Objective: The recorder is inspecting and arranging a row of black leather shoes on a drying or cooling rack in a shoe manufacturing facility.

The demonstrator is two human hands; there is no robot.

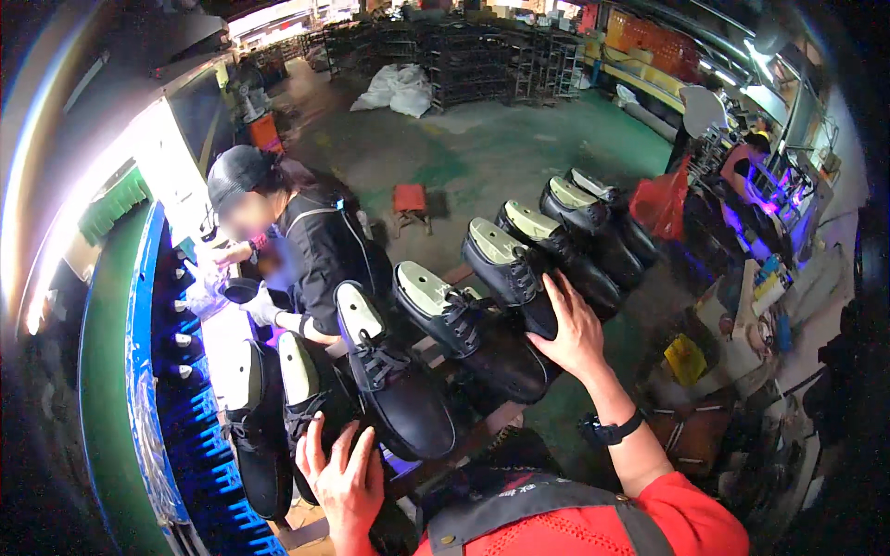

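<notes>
The right hand (575, 329) is laid over the toe of a laced black shoe (503, 267) in a slanting row, its fingers fairly close together and its thumb set apart; whether they grip cannot be told. The left hand (343, 477) has its fingers bent and spread by the toe of a second black shoe (324, 387) at the near left end of the row; contact there is unclear. Pale lasts fill the shoes, and the last (491, 243) in the right-hand shoe bears small dark marks, too fine to read. Pale lettering (538, 488) runs across the wearer's dark apron (482, 523), foreshortened and illegible. A black wristwatch (613, 427) sits on the right wrist. Beyond, 1 co-worker (324, 246) leans beside the blue-edged conveyor (144, 371).
</notes>
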